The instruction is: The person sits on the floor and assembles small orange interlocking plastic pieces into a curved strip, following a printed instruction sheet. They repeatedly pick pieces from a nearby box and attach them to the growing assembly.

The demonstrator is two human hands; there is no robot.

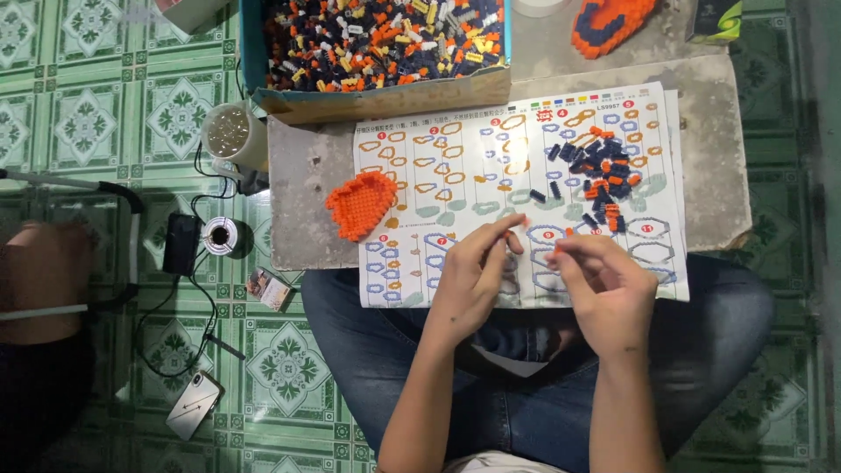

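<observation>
At the board's (298,166) near edge, over the sheet (491,175), the left hand (477,271) pinches a small orange piece (517,238) and the right hand (604,280) pinches another (555,251), seemingly mid-joining; pressing them together calls for careful alignment, loose bricks (600,171) lying towards the far right corner

Over the near edge of the instruction sheet (517,175), the left hand (473,276) and right hand (604,285) each pinch a tiny orange brick, fingertips close together. On the sheet's far right lies a loose pile of dark blue and orange bricks (600,171); an orange built piece (362,204) rests at its left edge. Beyond the sheet, a cardboard box (385,96) holds mixed bricks on the counter (307,175).
</observation>
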